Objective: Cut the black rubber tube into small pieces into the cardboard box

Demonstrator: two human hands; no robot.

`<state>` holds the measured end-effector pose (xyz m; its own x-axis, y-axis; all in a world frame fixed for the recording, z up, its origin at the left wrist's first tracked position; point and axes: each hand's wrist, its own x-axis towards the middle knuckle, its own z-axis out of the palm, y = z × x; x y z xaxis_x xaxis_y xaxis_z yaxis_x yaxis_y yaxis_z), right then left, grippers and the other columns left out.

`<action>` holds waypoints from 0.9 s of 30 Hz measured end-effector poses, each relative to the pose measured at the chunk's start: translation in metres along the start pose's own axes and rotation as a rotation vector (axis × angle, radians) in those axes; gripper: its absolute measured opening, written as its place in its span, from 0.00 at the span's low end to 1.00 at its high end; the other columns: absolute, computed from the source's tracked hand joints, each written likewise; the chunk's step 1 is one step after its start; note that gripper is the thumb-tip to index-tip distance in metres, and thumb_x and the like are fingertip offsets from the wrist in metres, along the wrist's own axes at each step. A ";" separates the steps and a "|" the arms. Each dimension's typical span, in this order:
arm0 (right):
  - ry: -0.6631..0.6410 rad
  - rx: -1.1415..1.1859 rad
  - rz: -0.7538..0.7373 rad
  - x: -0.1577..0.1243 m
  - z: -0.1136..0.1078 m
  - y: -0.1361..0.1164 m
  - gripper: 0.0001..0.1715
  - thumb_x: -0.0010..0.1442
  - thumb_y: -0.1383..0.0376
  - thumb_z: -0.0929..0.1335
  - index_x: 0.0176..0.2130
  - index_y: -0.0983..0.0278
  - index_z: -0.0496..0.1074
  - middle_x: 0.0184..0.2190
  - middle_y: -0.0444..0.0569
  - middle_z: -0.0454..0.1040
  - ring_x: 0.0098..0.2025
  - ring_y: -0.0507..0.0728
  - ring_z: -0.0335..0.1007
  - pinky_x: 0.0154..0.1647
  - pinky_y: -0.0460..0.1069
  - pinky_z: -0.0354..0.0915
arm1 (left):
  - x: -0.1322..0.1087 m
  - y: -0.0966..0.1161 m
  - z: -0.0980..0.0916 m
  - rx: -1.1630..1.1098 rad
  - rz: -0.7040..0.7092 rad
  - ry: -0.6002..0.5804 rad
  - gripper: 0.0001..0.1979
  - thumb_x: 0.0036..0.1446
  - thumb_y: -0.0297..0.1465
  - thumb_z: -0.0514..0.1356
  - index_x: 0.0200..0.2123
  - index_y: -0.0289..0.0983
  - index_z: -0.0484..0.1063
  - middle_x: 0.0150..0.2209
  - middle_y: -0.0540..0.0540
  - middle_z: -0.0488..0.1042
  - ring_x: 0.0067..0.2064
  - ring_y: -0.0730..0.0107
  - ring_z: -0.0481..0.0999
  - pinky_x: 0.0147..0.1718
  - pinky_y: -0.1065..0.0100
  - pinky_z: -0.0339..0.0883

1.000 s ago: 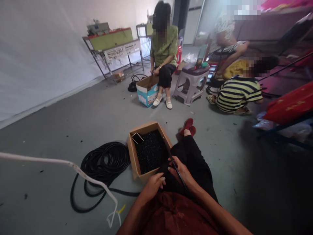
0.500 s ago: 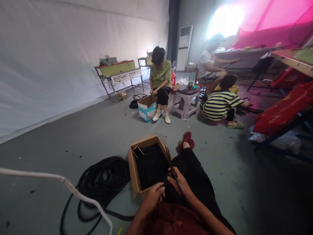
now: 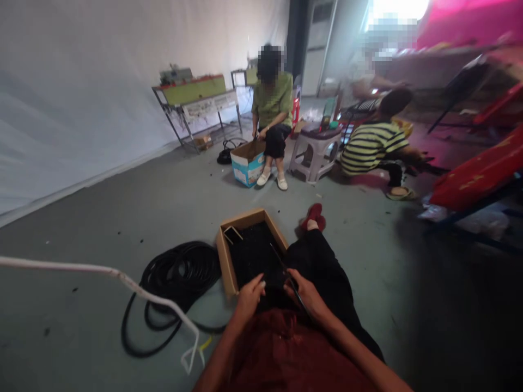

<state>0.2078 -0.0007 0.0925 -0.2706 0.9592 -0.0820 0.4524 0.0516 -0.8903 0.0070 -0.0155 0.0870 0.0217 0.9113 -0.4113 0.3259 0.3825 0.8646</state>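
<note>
My right hand (image 3: 304,291) is closed around long, thin, dark scissors (image 3: 281,261), their tips pointing away from me over the cardboard box (image 3: 229,267). Small black pieces (image 3: 255,253) fill much of that box, and a small light-rimmed frame (image 3: 232,234) lies in its far left corner. By the near edge, my left hand (image 3: 249,296) has its fingers pinched together; what they hold is lost against the dark background. A coil of black tubing (image 3: 180,272) rests on the floor left of the box, and one length of it runs behind my left forearm.
A white bent rod or cable (image 3: 102,267) crosses the left foreground. Ahead, a seated person (image 3: 273,103) works over a blue-and-white box (image 3: 247,171). Right of them are a grey stool (image 3: 314,155) and a crouching person in stripes (image 3: 371,147). A red-covered object (image 3: 478,169) stands at right.
My view has tilted down a little. My hands have moved a little farther apart, and the scissors now point more to the left, over the box.
</note>
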 end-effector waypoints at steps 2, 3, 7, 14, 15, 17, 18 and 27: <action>-0.045 -0.085 -0.011 -0.006 -0.004 0.003 0.24 0.57 0.55 0.66 0.51 0.62 0.68 0.46 0.52 0.74 0.47 0.59 0.71 0.49 0.53 0.64 | 0.000 0.002 -0.007 0.036 0.070 0.061 0.32 0.57 0.43 0.51 0.59 0.28 0.66 0.29 0.49 0.71 0.26 0.74 0.62 0.29 0.70 0.58; -0.091 -0.130 0.014 -0.007 -0.006 0.005 0.26 0.57 0.53 0.66 0.52 0.61 0.68 0.46 0.53 0.73 0.48 0.60 0.70 0.50 0.54 0.63 | 0.001 0.003 -0.011 0.046 0.084 0.084 0.31 0.58 0.43 0.51 0.58 0.28 0.67 0.30 0.48 0.72 0.26 0.75 0.63 0.30 0.70 0.60; -0.220 -0.248 0.092 -0.009 -0.011 0.007 0.30 0.59 0.50 0.65 0.55 0.63 0.66 0.46 0.54 0.72 0.48 0.60 0.69 0.50 0.54 0.63 | 0.002 0.007 -0.017 0.022 0.098 0.140 0.29 0.59 0.41 0.52 0.58 0.29 0.68 0.32 0.46 0.75 0.27 0.75 0.64 0.31 0.72 0.62; -0.253 -0.326 0.064 -0.008 -0.012 0.009 0.30 0.60 0.50 0.66 0.56 0.63 0.65 0.46 0.55 0.71 0.48 0.60 0.68 0.47 0.52 0.61 | 0.004 0.002 -0.017 0.049 0.115 0.167 0.27 0.60 0.40 0.52 0.58 0.31 0.68 0.32 0.47 0.74 0.25 0.78 0.62 0.26 0.74 0.58; -0.261 -0.332 0.064 -0.007 -0.011 0.010 0.31 0.59 0.50 0.66 0.56 0.63 0.65 0.46 0.55 0.71 0.48 0.60 0.68 0.47 0.52 0.61 | 0.004 0.001 -0.017 0.050 0.121 0.173 0.27 0.60 0.40 0.52 0.58 0.31 0.68 0.32 0.47 0.74 0.25 0.78 0.62 0.27 0.74 0.59; -0.281 -0.341 0.062 -0.007 -0.010 0.013 0.31 0.59 0.50 0.67 0.55 0.63 0.65 0.45 0.55 0.72 0.47 0.61 0.68 0.46 0.52 0.61 | 0.005 0.000 -0.017 0.043 0.122 0.183 0.26 0.61 0.40 0.52 0.58 0.31 0.68 0.31 0.48 0.74 0.25 0.78 0.62 0.27 0.74 0.59; -0.294 -0.345 0.060 -0.006 -0.010 0.013 0.30 0.59 0.50 0.67 0.55 0.63 0.66 0.45 0.55 0.72 0.47 0.61 0.69 0.46 0.51 0.61 | 0.005 0.000 -0.016 0.041 0.119 0.184 0.26 0.61 0.40 0.52 0.58 0.31 0.68 0.31 0.48 0.74 0.24 0.78 0.62 0.27 0.74 0.59; -0.314 -0.310 0.056 -0.002 -0.008 0.007 0.30 0.59 0.50 0.67 0.55 0.62 0.65 0.46 0.55 0.72 0.46 0.60 0.69 0.44 0.50 0.61 | 0.002 0.007 -0.012 0.167 0.152 0.169 0.21 0.62 0.34 0.53 0.56 0.34 0.71 0.36 0.44 0.78 0.38 0.68 0.74 0.43 0.67 0.67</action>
<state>0.2186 0.0000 0.0904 -0.4619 0.8341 -0.3014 0.6945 0.1289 -0.7079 -0.0016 -0.0090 0.0954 -0.0713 0.9741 -0.2146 0.4821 0.2220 0.8475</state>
